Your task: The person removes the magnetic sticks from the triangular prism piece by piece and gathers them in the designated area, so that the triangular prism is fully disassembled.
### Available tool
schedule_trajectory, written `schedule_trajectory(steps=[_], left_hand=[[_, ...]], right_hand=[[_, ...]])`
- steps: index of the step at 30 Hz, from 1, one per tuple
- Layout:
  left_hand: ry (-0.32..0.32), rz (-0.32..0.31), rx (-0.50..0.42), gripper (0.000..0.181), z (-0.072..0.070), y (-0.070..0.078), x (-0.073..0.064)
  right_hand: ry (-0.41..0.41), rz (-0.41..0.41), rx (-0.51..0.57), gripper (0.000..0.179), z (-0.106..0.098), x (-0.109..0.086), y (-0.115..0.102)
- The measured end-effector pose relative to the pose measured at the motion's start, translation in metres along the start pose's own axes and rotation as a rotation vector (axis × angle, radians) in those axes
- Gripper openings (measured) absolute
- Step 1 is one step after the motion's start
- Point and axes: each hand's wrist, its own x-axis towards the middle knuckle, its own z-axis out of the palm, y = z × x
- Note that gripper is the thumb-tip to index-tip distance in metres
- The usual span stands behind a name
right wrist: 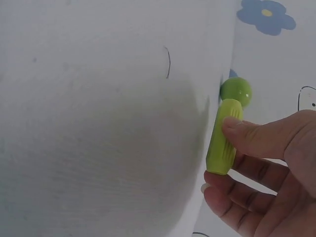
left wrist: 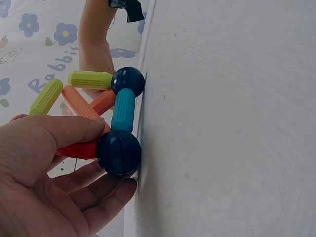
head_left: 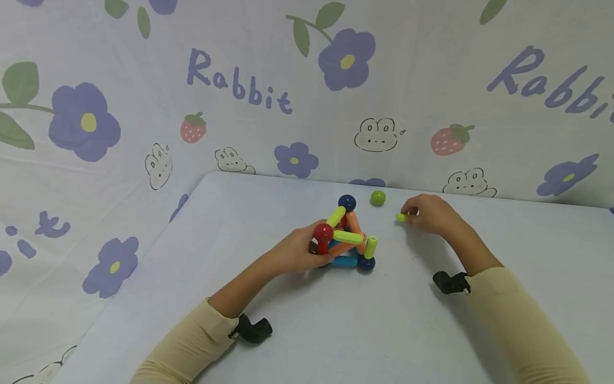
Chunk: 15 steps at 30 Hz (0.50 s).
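Observation:
A frame of magnetic building rods and balls (head_left: 347,238) stands on the table, with red, orange, yellow-green and blue rods between dark blue and red balls. My left hand (head_left: 299,249) grips its left side. In the left wrist view, the thumb and fingers are around a red rod (left wrist: 79,150) beside a dark blue ball (left wrist: 119,153). A yellow-green rod (head_left: 371,247) sticks up from the frame's front right ball (head_left: 366,263). To the right, my right hand (head_left: 429,213) pinches a loose yellow-green rod (right wrist: 224,138) between thumb and fingers, low over the table.
A green ball (head_left: 378,198) rests near the table's back edge, between the frame and my right hand. Behind the white table (head_left: 384,330) hangs a printed cloth (head_left: 326,117) with flowers, rabbits and strawberries. Black devices (head_left: 256,329) are strapped at both wrists.

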Motion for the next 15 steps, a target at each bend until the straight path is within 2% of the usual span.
schedule_trajectory(steps=[15], left_hand=[[0.003, 0.021, 0.014, 0.071, -0.0003, -0.0008, 0.0007]], right_hand=[[-0.026, 0.013, -0.017, 0.022, 0.0084, 0.0063, 0.0045]])
